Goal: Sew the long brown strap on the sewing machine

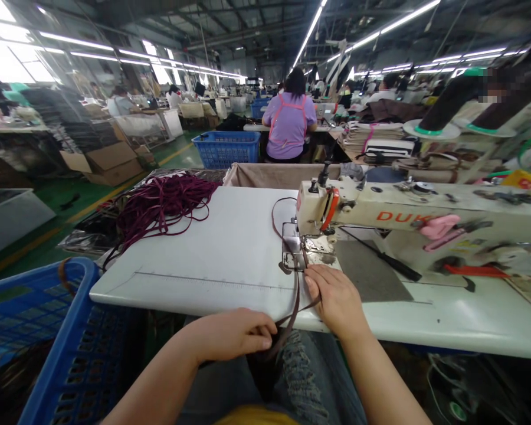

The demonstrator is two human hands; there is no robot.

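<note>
Thin dark-brown leather strap point(295, 295) runs from cream sewing machine point(380, 215) needle plate over white counter point(212, 248) edge. Right hand point(336, 295) flat, pressing strap beside machine. Left hand point(234, 333) closed, pinching strap below counter edge.

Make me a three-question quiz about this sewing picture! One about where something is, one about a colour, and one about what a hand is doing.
1. Where is the pile of purple cord?
A. on the far left of the white table
B. on top of the sewing machine
C. inside the near blue basket

2. What colour is the lettering on the sewing machine?
A. green
B. orange-red
C. black

3. What is the left hand doing?
A. lying flat and open
B. pinching the dark strap
C. pointing at the ceiling

Answers: 1 A, the cord is heaped at the table's far left edge. 2 B, the letters are orange-red. 3 B, its fingers close on the strap below the table edge.
</note>
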